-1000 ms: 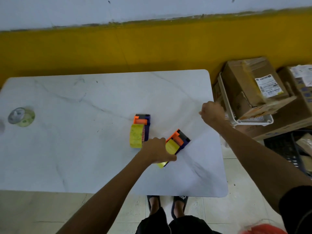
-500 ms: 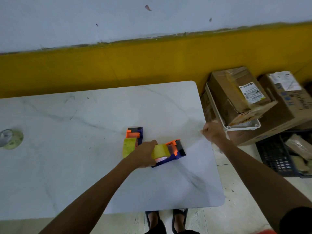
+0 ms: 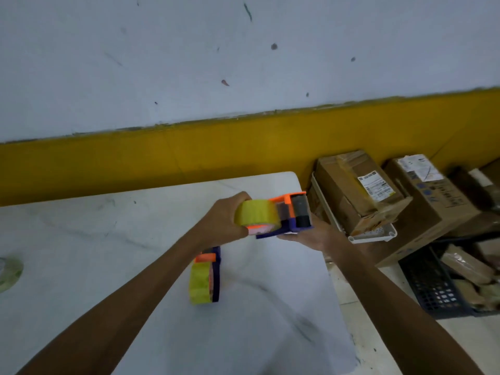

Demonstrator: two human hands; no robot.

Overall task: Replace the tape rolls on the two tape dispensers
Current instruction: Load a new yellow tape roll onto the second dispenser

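The big white table is in front of me, with brown boxes on the floor off to my right. I hold one tape holder up above the far right part of the table. It lies sideways, long way from left to right. My right hand is under it, cupped around its dark end. My left hand is wrapped around its yellow tape roll, so I think my left hand should pull the roll off. The other tape holder rests on the table below my hands, nearer my left arm. A small roll sits far left.
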